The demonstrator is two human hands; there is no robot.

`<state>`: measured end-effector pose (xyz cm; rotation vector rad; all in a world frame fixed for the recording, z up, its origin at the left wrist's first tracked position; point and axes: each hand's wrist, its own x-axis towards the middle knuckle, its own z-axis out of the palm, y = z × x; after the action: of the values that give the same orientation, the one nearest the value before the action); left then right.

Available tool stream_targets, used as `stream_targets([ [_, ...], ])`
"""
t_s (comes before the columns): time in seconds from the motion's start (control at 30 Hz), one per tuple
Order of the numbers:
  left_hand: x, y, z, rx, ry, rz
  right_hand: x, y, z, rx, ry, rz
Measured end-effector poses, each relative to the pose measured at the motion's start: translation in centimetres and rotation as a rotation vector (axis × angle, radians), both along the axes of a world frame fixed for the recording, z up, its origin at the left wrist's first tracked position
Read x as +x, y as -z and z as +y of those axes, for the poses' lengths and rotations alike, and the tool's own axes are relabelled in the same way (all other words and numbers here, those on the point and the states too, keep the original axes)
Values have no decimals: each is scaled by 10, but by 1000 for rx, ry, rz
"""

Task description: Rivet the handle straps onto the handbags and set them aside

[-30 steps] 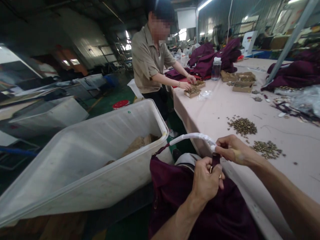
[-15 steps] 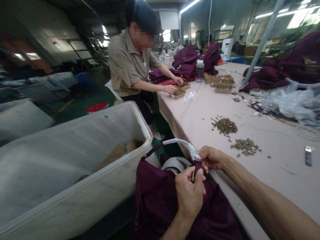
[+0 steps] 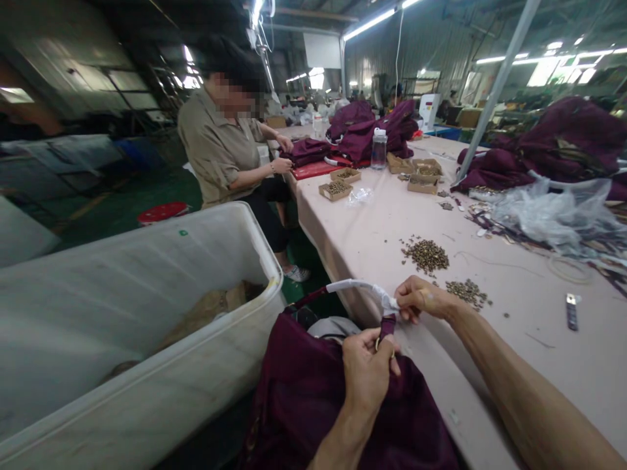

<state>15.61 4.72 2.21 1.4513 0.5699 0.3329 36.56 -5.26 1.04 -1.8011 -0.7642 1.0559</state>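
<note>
Table [image 3: 362, 235], right hand [image 3: 418, 299] pinching wrapping [image 3: 350, 284], co-worker's hands [image 3: 283, 165] now seemingly on purple fabric [image 3: 308, 151]

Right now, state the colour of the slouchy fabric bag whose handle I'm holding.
The slouchy fabric bag is dark reddish purple; the head view shows it best.

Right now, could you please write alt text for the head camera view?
The left hand grips the strap of a purple bag; the right hand pinches its white wrapping. To the right, a table holds piles of small brassy pieces; to the left is a white bin, with a co-worker beyond.
</note>
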Motion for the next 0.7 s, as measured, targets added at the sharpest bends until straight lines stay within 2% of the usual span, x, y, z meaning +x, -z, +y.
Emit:
stream_targets([
  [0.17, -8, 0, -1, 54, -6, 30, 44, -11, -37, -222, 370, -555],
  [0.23, -10, 1, -2, 65, -2, 22, 60, -11, -54, -336, 461, -714],
  [0.33, -10, 4, -2, 71, -8, 18, 70, -3, -65, -463, 487, -840],
  [0.5, -9, 7, -1, 96, -15, 36, 69, 15, -55, -567, 454, -922],
  [0.7, -12, 7, -4, 71, -25, 43, 72, 20, -57, -662, 441, -963],
])
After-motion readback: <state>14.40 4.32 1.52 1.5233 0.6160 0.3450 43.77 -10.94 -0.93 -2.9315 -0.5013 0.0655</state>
